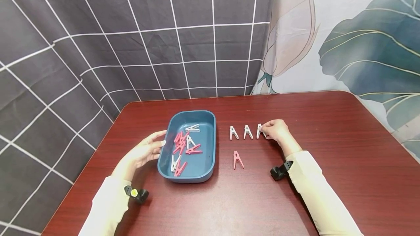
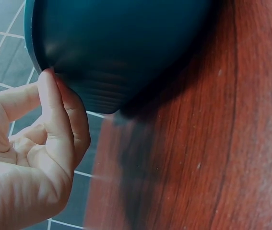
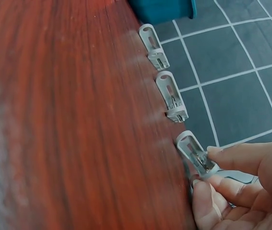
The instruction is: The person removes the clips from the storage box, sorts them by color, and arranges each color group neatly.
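Note:
My right hand (image 1: 276, 131) pinches a white clothespin (image 3: 196, 152) between thumb and fingers. This clothespin stands on the table at the right end of a row, beside two more white clothespins, one in the middle (image 1: 248, 132) and one at the left (image 1: 233, 133). A single pink clothespin (image 1: 238, 160) stands in front of that row. On the left, my left hand (image 1: 144, 151) touches the left side of a blue plastic basin (image 1: 205, 159), its fingertips right at the rim. Several pink clothespins (image 1: 193, 149) and some white clothespins (image 1: 192, 128) lie loose inside the basin.
The reddish-brown wooden table (image 1: 315, 119) bears everything. Behind it hangs a dark grey cloth (image 1: 193, 46) with a white grid, and to the right a pale curtain (image 1: 295, 46) with a flower and leaf pattern.

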Demonstrator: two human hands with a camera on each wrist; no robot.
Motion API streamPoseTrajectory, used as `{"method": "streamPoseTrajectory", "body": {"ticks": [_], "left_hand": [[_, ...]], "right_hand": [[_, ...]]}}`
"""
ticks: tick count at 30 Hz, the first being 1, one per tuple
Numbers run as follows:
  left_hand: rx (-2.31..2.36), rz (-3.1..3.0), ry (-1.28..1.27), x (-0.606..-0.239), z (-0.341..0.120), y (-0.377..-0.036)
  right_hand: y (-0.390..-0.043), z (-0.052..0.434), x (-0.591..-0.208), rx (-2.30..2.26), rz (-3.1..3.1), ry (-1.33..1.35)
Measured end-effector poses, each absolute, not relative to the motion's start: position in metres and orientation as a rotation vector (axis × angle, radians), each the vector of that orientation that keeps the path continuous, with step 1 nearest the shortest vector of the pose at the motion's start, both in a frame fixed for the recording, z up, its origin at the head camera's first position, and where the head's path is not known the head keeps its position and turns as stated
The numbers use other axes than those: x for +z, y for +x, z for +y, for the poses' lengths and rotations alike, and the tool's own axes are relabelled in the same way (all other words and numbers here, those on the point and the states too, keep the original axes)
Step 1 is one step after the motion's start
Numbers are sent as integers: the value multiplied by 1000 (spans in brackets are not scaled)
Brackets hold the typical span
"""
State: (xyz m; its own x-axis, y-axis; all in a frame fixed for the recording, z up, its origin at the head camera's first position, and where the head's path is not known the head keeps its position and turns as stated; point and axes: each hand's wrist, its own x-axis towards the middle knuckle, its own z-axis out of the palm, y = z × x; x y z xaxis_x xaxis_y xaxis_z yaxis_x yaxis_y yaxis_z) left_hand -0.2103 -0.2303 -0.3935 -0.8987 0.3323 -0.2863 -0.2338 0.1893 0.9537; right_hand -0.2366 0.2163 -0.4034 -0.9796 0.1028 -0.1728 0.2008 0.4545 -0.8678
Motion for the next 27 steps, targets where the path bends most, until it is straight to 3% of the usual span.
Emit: {"method": "streamPoseTrajectory", "body": {"ticks": [14,27], "left_hand": [[1773,2021,107,-393,-230,-210],[1782,2030,113,-395,-229,-208]], "right_hand": [[-234,216,-401,-1242,2907,208],[-218,197,-372,-1162,3113,26]]}}
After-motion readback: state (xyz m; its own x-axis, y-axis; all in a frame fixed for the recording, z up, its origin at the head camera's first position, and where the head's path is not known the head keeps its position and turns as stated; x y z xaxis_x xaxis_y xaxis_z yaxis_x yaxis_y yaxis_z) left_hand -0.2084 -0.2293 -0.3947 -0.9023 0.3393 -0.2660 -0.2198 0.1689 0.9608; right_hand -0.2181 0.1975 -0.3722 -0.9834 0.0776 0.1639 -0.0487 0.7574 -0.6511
